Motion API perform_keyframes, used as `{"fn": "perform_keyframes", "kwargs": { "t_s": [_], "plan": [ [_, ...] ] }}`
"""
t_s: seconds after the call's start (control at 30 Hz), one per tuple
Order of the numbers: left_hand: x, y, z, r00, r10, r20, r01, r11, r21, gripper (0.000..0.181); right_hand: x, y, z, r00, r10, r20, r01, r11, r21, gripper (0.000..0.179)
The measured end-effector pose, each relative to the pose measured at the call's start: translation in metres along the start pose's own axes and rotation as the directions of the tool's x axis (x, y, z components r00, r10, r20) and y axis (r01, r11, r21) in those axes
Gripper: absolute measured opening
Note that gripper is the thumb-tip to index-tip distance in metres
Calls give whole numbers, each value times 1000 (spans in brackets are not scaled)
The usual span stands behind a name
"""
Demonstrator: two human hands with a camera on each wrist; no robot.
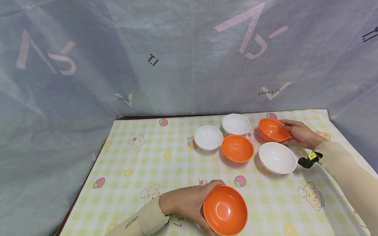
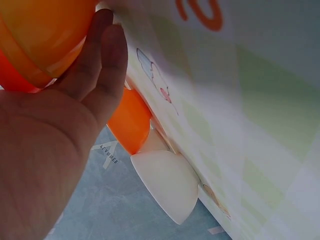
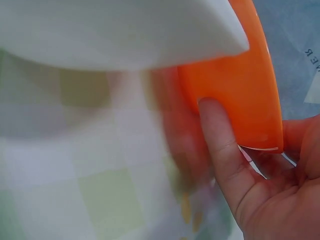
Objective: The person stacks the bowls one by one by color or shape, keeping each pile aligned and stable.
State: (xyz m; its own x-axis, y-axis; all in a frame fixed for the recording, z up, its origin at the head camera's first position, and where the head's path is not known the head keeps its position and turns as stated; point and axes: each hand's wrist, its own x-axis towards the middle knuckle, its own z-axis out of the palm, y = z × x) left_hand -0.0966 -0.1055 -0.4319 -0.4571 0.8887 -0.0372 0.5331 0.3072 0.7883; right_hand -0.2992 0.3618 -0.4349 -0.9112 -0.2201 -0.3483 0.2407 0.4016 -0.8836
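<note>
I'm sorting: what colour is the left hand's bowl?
The bowl is orange, clearest in the head view.

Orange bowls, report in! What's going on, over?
Left hand grips nearest orange bowl. Right hand holds rightmost orange bowl. Nearest white bowl close beside it, maybe in the way.

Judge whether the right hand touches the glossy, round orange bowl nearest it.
Touching: in the right wrist view, the right hand lays a fingertip against the outside of the orange bowl.

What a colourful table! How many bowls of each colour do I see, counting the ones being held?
Orange bowls: 3
White bowls: 3
Total: 6 bowls
</note>
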Motion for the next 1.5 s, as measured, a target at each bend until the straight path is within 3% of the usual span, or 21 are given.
{"fn": "perform_keyframes", "kwargs": {
  "t_s": [0.73,1.5],
  "plan": [
    [0,-2,1,1000,9,6,-9,999,-35,119,-4,-2,-1,1000,18,-5,-18,999,45,60],
    [0,0,0,1000,6,3,-6,1000,-9,117,-6,3,-4,1000,29,-6,-28,998,55,62]
  ]
}}
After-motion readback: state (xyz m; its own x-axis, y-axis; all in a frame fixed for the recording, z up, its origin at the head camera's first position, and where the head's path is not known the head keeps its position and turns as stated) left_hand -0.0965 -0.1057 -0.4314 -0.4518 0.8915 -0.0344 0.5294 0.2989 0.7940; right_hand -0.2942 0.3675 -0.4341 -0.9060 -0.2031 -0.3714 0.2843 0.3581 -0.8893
